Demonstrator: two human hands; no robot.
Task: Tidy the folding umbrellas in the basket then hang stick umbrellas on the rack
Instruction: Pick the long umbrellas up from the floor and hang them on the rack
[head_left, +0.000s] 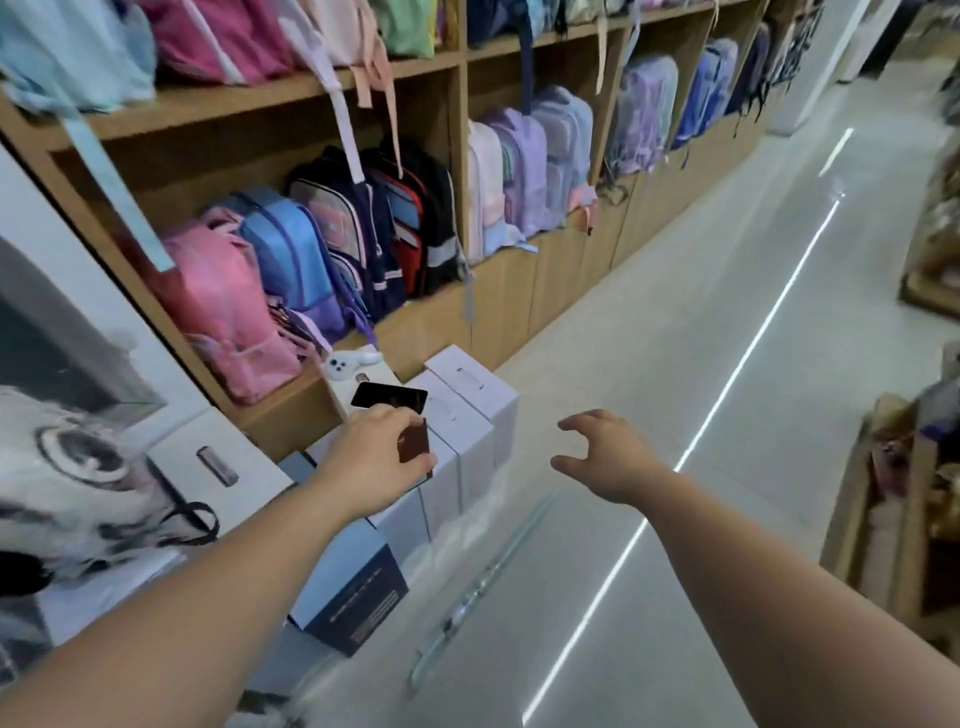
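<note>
No umbrella, basket or rack shows clearly in the head view. My left hand (371, 462) is stretched over a row of white boxes (470, 384) and grips a small flat dark-brown object (414, 441) by its edge. A black phone (389, 398) lies on a box just beyond that hand. My right hand (605, 454) hovers over the floor to the right, fingers spread and curled, holding nothing. A pale, blurred long shape (483, 577) lies on the glossy floor below my hands; I cannot tell what it is.
Wooden shelves (457, 171) full of backpacks run along the left. A blue-and-dark box (353, 587) stands on the floor by the white ones. A grey-and-white printed item (67, 467) fills the left edge. The grey aisle floor (727, 291) runs ahead, with wooden displays (904, 519) at right.
</note>
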